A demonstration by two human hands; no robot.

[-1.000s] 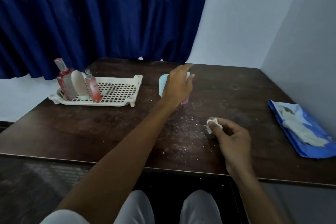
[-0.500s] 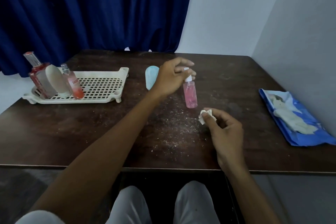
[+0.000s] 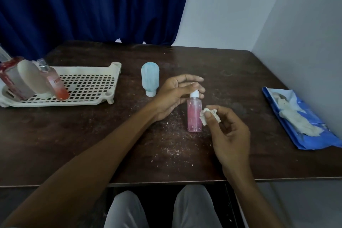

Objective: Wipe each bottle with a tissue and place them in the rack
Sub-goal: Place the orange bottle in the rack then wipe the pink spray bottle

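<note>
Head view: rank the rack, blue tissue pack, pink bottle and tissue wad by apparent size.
Largest to smallest:
1. white rack
2. blue tissue pack, fairly close to the rack
3. pink bottle
4. tissue wad

Now tissue (image 3: 203,120) seemingly against pink bottle (image 3: 193,116)

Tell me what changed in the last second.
The left hand took the pink bottle by its cap and brought it from beside the blue bottle toward the person. The right hand, pinching the tissue, rose to the bottle's side. The blue bottle, the rack and the blue pack stayed put.
</note>
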